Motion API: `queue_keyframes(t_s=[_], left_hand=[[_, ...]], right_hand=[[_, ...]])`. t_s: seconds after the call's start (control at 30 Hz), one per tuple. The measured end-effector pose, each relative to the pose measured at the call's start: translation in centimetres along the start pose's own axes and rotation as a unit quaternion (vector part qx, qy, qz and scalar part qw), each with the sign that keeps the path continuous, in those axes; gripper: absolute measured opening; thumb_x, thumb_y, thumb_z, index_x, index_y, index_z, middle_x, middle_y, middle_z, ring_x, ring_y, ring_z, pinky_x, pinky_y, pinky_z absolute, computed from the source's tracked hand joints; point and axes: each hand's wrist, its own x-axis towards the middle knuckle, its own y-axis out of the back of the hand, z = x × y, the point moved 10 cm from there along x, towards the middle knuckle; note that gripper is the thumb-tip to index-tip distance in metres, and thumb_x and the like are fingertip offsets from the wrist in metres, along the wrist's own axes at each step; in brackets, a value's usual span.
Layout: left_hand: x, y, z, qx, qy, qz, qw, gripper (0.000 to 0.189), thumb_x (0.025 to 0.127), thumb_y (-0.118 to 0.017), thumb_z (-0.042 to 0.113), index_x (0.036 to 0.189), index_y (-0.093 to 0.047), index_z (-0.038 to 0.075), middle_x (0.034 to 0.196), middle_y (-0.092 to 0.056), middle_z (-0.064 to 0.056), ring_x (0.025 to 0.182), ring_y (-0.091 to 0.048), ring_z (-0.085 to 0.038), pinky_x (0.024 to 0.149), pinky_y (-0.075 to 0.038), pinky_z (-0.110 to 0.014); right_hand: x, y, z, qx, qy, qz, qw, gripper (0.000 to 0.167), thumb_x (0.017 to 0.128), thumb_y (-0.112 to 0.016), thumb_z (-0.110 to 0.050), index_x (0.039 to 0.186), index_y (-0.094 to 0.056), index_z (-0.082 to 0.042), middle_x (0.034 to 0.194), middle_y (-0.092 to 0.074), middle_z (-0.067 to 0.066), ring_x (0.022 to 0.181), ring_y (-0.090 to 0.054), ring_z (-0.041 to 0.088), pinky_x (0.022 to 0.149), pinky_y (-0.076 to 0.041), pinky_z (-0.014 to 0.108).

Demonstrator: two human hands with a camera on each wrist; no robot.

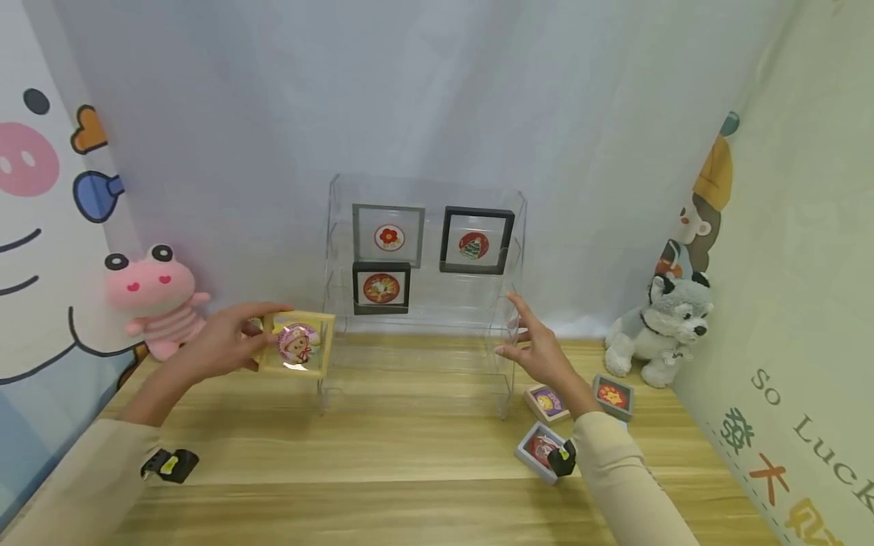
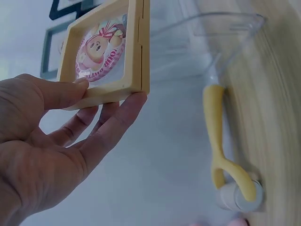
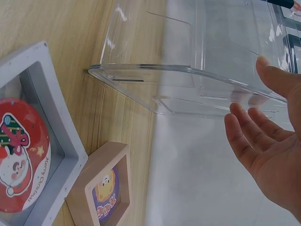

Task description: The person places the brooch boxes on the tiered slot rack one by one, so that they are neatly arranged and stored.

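Observation:
My left hand (image 1: 235,341) pinches a pale yellow frame (image 1: 328,345) by its left side, thumb on the front and fingers behind. Inside the frame a round badge (image 2: 101,49) shows a cartoon figure with a bow. The frame is held upright before the lower left of a clear acrylic tiered stand (image 1: 423,371). At the stand's right side is my right hand (image 1: 539,350), fingers spread and fingertips near the clear side panel, holding nothing. On the stand's tiers are a grey frame (image 1: 389,262) with a flower badge, a black frame (image 1: 471,271) with a tree badge and a smaller black frame (image 1: 381,309).
Right of the stand lie a lavender frame (image 3: 63,127), a beige frame (image 3: 96,176) and a grey frame (image 1: 614,413). A husky plush (image 1: 676,318) sits at the right, a pink frog plush (image 1: 153,284) at the left. A yellow-handled roller (image 2: 215,122) is beside the stand.

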Motion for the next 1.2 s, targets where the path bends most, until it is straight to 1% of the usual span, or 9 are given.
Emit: queue_keyframes(t_s=[0.17, 0.27, 0.4, 0.5, 0.63, 0.83, 0.9, 1.07, 1.2], left_hand=[[1.2, -0.4, 3.0, 0.011, -0.028, 0.014, 0.9994, 0.049, 0.097, -0.058, -0.001, 0.145, -0.05, 0.003, 0.126, -0.054, -0.031, 0.096, -0.065, -0.035, 0.062, -0.062, -0.034], [2.2, -0.6, 5.1, 0.042, -0.067, 0.04, 0.9961, 0.047, 0.094, -0.062, -0.001, 0.14, -0.056, 0.005, 0.126, -0.057, -0.028, 0.098, -0.063, -0.038, 0.064, -0.061, -0.036], [3.5, -1.0, 8.0, 0.086, -0.129, 0.076, 0.9851, 0.045, 0.09, -0.067, -0.004, 0.134, -0.062, 0.005, 0.117, -0.063, -0.025, 0.094, -0.066, -0.038, 0.07, -0.059, -0.042], [4.6, -1.7, 9.6, 0.098, -0.15, 0.084, 0.9802, 0.046, 0.09, -0.066, -0.005, 0.135, -0.062, 0.006, 0.105, -0.062, -0.02, 0.093, -0.067, -0.036, 0.073, -0.058, -0.045], [6.2, -2.8, 11.2, 0.1, -0.153, 0.084, 0.9796, 0.047, 0.091, -0.065, -0.004, 0.137, -0.061, 0.009, 0.099, -0.059, -0.015, 0.093, -0.065, -0.032, 0.077, -0.056, -0.045], [8.9, -4.7, 13.2, 0.079, -0.154, 0.081, 0.9816, 0.048, 0.091, -0.067, -0.002, 0.137, -0.061, 0.011, 0.112, -0.063, -0.019, 0.092, -0.063, -0.03, 0.075, -0.054, -0.041], [9.8, -5.3, 13.8, 0.072, -0.16, 0.085, 0.9809, 0.049, 0.09, -0.067, -0.003, 0.137, -0.062, 0.01, 0.112, -0.063, -0.02, 0.091, -0.06, -0.029, 0.075, -0.053, -0.041], [11.7, -7.0, 14.9, 0.069, -0.163, 0.106, 0.9786, 0.049, 0.09, -0.066, -0.005, 0.136, -0.062, 0.012, 0.103, -0.059, -0.019, 0.087, -0.056, -0.027, 0.073, -0.05, -0.038], [12.7, -8.0, 15.4, 0.079, -0.164, 0.126, 0.9753, 0.048, 0.091, -0.066, -0.003, 0.137, -0.063, 0.014, 0.095, -0.055, -0.015, 0.085, -0.056, -0.027, 0.07, -0.046, -0.036]], right_hand=[[0.0, -0.1, -0.1, 0.001, 0.003, 0.002, 1.0, 0.092, 0.088, -0.077, -0.013, 0.16, -0.02, -0.025, 0.132, -0.052, 0.026, 0.11, -0.065, 0.044, 0.081, -0.059, 0.05], [0.0, 0.0, -0.1, 0.001, 0.005, 0.003, 1.0, 0.092, 0.088, -0.077, -0.013, 0.16, -0.02, -0.026, 0.131, -0.053, 0.026, 0.11, -0.065, 0.044, 0.081, -0.059, 0.05], [0.0, 0.0, 0.0, 0.001, 0.005, 0.003, 1.0, 0.093, 0.088, -0.077, -0.013, 0.16, -0.02, -0.027, 0.131, -0.053, 0.026, 0.11, -0.064, 0.045, 0.081, -0.06, 0.049], [-0.1, 0.0, -0.1, 0.001, 0.007, 0.004, 1.0, 0.093, 0.088, -0.077, -0.012, 0.16, -0.02, -0.026, 0.131, -0.053, 0.026, 0.11, -0.064, 0.045, 0.081, -0.06, 0.05], [0.0, 0.0, -0.1, 0.002, 0.009, 0.004, 0.9999, 0.092, 0.088, -0.077, -0.012, 0.16, -0.021, -0.023, 0.131, -0.053, 0.027, 0.11, -0.065, 0.046, 0.081, -0.06, 0.05], [0.1, 0.1, -0.1, 0.001, 0.005, 0.002, 1.0, 0.092, 0.088, -0.077, -0.013, 0.16, -0.021, -0.025, 0.131, -0.053, 0.026, 0.11, -0.065, 0.044, 0.08, -0.06, 0.049], [0.1, 0.2, 0.0, 0.001, 0.005, 0.004, 1.0, 0.092, 0.088, -0.077, -0.012, 0.16, -0.02, -0.026, 0.132, -0.052, 0.026, 0.11, -0.065, 0.045, 0.081, -0.06, 0.049], [0.2, 0.1, 0.3, 0.005, -0.002, 0.007, 1.0, 0.093, 0.088, -0.076, -0.012, 0.16, -0.02, -0.027, 0.133, -0.052, 0.026, 0.111, -0.064, 0.045, 0.081, -0.06, 0.049], [0.2, -0.1, 0.4, 0.01, -0.002, 0.005, 0.9999, 0.093, 0.088, -0.076, -0.011, 0.16, -0.02, -0.026, 0.134, -0.051, 0.026, 0.111, -0.063, 0.045, 0.081, -0.06, 0.048]])
